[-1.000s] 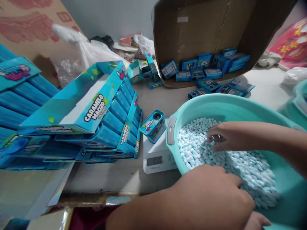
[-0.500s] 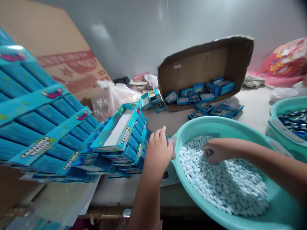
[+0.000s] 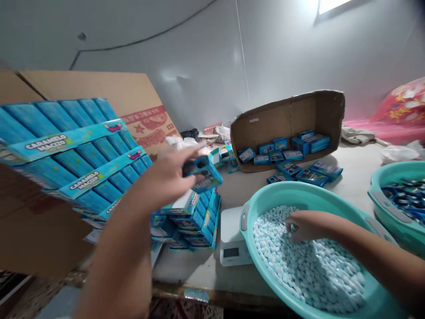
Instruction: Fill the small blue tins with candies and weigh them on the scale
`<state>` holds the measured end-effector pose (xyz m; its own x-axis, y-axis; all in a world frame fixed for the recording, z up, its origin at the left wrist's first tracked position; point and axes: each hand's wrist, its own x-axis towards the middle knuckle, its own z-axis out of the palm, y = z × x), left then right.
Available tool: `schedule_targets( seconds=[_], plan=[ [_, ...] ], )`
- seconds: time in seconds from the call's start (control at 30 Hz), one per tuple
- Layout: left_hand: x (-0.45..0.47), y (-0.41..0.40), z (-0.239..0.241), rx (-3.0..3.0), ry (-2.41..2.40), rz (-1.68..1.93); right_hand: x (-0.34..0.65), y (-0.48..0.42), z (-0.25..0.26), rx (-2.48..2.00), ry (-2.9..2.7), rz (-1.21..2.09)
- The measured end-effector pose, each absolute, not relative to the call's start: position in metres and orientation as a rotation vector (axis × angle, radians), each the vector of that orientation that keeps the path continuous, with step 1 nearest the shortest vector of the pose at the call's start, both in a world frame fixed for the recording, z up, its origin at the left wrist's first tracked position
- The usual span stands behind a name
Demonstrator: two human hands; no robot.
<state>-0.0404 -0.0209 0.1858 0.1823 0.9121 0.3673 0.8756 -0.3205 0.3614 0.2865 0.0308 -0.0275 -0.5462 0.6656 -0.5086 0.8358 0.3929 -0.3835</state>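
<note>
My left hand [image 3: 169, 175] is raised above the stacked display trays and grips a small blue candy box [image 3: 203, 173] with a round hole in its top. My right hand [image 3: 303, 226] rests in a teal basin [image 3: 265, 197], its fingers curled into a heap of small white-blue candies [image 3: 305, 266]; what they pinch is hidden. A white digital scale [image 3: 232, 239] lies bare beside the basin's left rim. Blue "Caramelo Macizo" display trays [image 3: 195, 217] are stacked just left of the scale.
Taller stacks of blue trays [image 3: 73, 150] fill the left, with cardboard sheets behind. An open cardboard box [image 3: 288, 124] on its side holds several small blue boxes, more lying before it. A second teal basin [image 3: 395, 199] sits at the right. Plastic bags lie at the back.
My left hand has lifted the small blue box off the scale and carried it up and left. The view has tilted upward. My right hand stays in the candies.
</note>
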Motion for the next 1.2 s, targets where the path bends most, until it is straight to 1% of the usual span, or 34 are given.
schedule_targets(
  seconds=[0.1, 0.17, 0.3, 0.43, 0.77, 0.9, 1.1, 1.2],
  plan=[
    [-0.078, 0.019, 0.231, 2.380, 1.639, 0.661, 0.285, 0.032, -0.028, 1.318, 2.359, -0.907],
    [-0.098, 0.050, 0.240, 2.267, 1.603, 0.600, 0.285, 0.032, -0.029, 1.331, 2.350, -0.923],
    [-0.118, 0.096, 0.218, 2.148, 1.606, 0.587, 0.286, 0.033, -0.032, 1.391, 2.357, -0.959],
    [-0.120, 0.115, 0.196, 1.999, 1.581, 0.631, 0.286, 0.034, -0.036, 1.422, 2.384, -0.995],
    [-0.132, 0.135, 0.184, 2.029, 1.400, 0.632, 0.281, 0.036, -0.039, 1.495, 2.326, -1.007],
    [-0.141, 0.143, 0.165, 2.032, 1.430, 0.664, 0.279, 0.030, -0.030, 1.533, 2.333, -0.968],
    [-0.163, 0.142, 0.130, 1.985, 1.551, 0.840, 0.276, 0.018, -0.026, 1.641, 2.386, -0.888],
    [-0.169, 0.140, 0.114, 1.928, 1.598, 0.778, 0.277, 0.020, -0.033, 1.653, 2.372, -0.929]
  ],
)
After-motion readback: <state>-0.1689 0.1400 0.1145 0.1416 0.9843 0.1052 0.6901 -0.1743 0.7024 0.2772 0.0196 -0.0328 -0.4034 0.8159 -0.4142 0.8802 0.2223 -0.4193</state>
